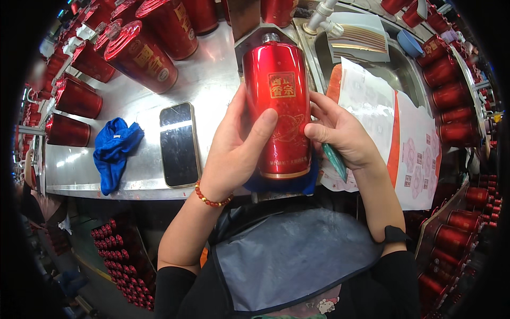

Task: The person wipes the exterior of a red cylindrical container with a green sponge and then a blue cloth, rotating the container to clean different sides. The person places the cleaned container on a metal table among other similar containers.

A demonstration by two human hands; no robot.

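A glossy red bottle (277,125) with a gold print, a gold band at its base and a bare metallic-looking neck stands in front of me. My left hand (240,139) wraps its left side, the thumb lying across the front. My right hand (342,133) grips the right side, thumb tip against the bottle. A teal-green pointed tool (334,162) sticks out below my right palm; its other end is hidden. Under the bottle's base lies a blue cloth (289,186).
A black phone (179,146) and a crumpled blue cloth (114,154) lie on the metal table (143,114) at left. Several red containers (141,58) stand farther back. Right are printed sheets (417,159), a sink (401,72), a white tap (321,21) and a blue bowl (409,43).
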